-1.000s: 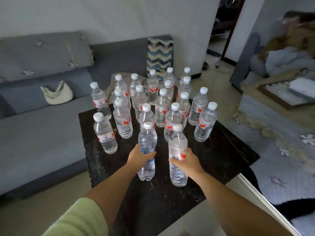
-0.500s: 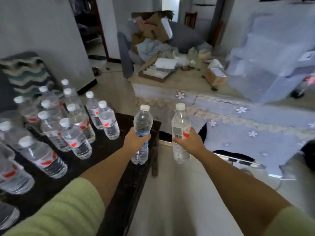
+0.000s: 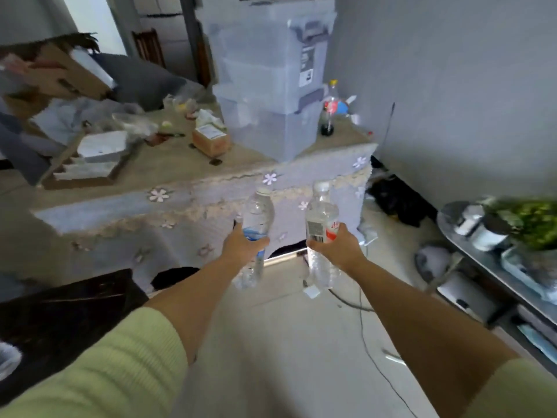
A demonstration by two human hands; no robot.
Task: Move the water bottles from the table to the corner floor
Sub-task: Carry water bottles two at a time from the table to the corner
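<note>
Nearest the camera, two forearms in pale green sleeves reach forward over the tiled floor (image 3: 286, 342). Left hand (image 3: 242, 247) wraps a blue-labelled water bottle (image 3: 256, 233), right hand (image 3: 339, 247) a red-labelled water bottle (image 3: 322, 227), both upright, apart. Beyond stands a cloth-covered table (image 3: 187, 206) bearing storage bins (image 3: 268, 79).

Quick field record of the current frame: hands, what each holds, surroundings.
left hand: left hand gripping a clear plastic water bottle with blue label, upright, in the air
right hand: right hand gripping a clear plastic water bottle with red-and-white label, upright, in the air
bottle caps: both on
below the bottles: pale tiled floor, with a thin dark cable across it
ahead: low surface under a grey flowered cloth, stacked translucent storage bins on it
lower left: dark table edge
</note>
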